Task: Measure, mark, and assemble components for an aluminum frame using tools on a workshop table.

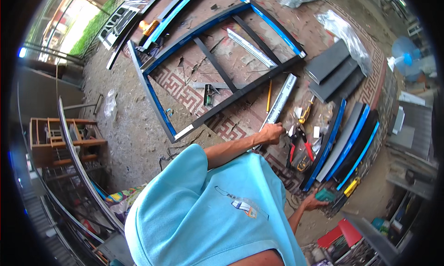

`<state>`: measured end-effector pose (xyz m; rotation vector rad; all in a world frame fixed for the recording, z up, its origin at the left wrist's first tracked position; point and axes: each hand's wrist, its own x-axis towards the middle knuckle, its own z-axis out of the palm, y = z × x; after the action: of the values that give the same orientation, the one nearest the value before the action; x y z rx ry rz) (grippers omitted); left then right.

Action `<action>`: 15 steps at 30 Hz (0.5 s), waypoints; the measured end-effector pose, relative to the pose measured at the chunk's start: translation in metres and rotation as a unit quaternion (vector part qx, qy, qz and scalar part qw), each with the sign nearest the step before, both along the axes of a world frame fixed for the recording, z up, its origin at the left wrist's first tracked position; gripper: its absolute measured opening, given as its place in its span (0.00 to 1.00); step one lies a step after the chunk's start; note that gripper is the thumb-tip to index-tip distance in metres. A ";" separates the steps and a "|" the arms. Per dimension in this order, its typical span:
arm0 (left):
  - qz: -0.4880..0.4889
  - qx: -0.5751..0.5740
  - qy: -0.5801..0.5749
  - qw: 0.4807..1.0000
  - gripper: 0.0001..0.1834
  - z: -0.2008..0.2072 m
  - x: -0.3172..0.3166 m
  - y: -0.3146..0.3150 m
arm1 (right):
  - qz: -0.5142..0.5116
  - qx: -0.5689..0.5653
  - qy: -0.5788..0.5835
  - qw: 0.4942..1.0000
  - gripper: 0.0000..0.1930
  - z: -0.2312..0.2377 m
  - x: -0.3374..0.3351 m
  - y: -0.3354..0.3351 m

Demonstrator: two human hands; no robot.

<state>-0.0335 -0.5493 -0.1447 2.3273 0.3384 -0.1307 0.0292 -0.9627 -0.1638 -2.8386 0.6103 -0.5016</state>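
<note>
My left hand is closed at the near end of a long pale aluminium profile with printed film, which slants up toward the frame. A yellow pencil lies just left of the profile. Low on the right, my right hand is closed on a dark green tool; its exact kind is unclear. Between the hands are red-handled pliers and a yellow-handled screwdriver. A yellow-and-black tool lies beyond the right hand.
A dark metal frame with blue film and crossbars lies ahead. Several blue-and-dark profiles lie at the right, below dark flat panels and clear plastic wrap. A wooden rack stands left; a red item is lower right.
</note>
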 end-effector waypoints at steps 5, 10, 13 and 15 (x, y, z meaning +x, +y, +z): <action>0.033 -0.068 -0.079 0.994 0.17 0.000 -0.006 0.013 | -0.034 0.008 0.051 0.998 0.54 0.018 0.004 0.022; 0.143 -0.076 -0.104 0.981 0.13 0.003 -0.004 0.004 | -0.022 0.000 0.023 0.999 0.53 0.010 0.003 0.016; 0.113 -0.087 -0.058 0.988 0.12 0.002 -0.003 0.007 | -0.018 0.014 0.031 0.999 0.52 0.017 0.001 0.026; 0.093 -0.062 -0.074 0.991 0.14 -0.010 -0.005 0.005 | -0.020 0.022 0.040 0.999 0.51 0.025 0.000 0.030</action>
<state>-0.0381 -0.5448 -0.1545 2.1557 0.4562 0.1093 0.0288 -0.9327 -0.1384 -2.8207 0.6838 -0.3777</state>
